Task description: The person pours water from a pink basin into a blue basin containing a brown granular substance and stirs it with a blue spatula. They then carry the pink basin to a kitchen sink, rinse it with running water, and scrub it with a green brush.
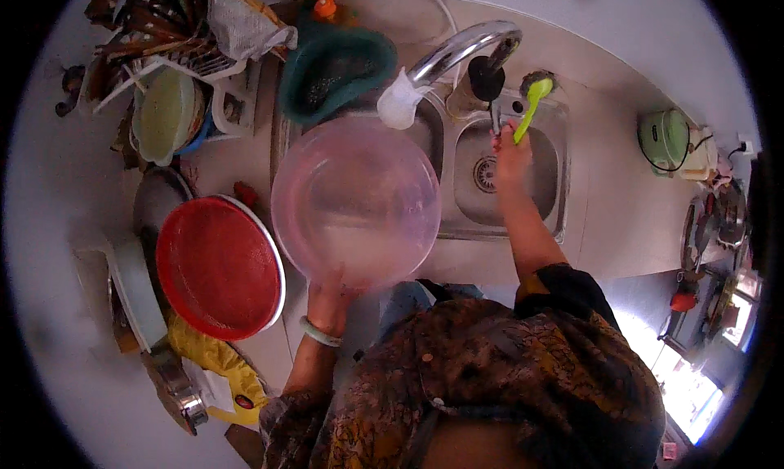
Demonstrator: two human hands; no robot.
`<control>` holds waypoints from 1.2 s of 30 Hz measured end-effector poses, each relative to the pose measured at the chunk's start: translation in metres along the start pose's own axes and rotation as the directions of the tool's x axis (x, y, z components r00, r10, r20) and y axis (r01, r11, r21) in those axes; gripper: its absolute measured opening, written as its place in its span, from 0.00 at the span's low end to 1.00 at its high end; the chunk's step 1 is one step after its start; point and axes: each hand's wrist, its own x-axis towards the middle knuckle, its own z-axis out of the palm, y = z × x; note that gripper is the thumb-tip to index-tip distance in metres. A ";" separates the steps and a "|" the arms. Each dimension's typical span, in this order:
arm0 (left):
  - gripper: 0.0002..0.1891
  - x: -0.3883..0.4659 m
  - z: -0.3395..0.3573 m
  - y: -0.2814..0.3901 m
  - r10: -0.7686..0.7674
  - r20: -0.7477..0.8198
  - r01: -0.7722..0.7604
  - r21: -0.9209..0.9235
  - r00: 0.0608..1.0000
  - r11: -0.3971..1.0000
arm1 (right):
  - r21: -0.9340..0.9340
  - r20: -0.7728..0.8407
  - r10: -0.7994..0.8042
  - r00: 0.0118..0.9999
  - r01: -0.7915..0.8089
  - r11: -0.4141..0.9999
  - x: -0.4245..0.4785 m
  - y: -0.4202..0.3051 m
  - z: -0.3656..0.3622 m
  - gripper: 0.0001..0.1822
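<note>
My left hand (334, 291) grips the near rim of a translucent pink plastic basin (355, 199), with some fingers blurred behind its wall. The basin covers much of the left sink bowl (429, 132). White material (401, 101) wraps the end of the curved chrome faucet (459, 49), just beyond the basin's far rim. Over the right sink bowl (468, 199), my right hand (513, 153) has its fingers closed at a metal faucet lever (495, 115). A lime-green spoon-shaped utensil (531, 108) overlaps that hand; whether I hold it is unclear.
A dark green basin (337, 71) stands behind the sink, near an orange pump top (323, 0). At left are a red colander (217, 267), stacked bowls (165, 114) and a utensil-filled rack (226, 68). A green appliance (663, 141) sits on the right counter (612, 193).
</note>
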 end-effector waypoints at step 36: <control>0.30 0.057 0.033 -0.093 0.345 -0.152 -0.370 -0.198 0.926 0.908 | -0.294 0.908 0.373 0.190 0.923 0.247 -0.156 -0.049 0.043 0.12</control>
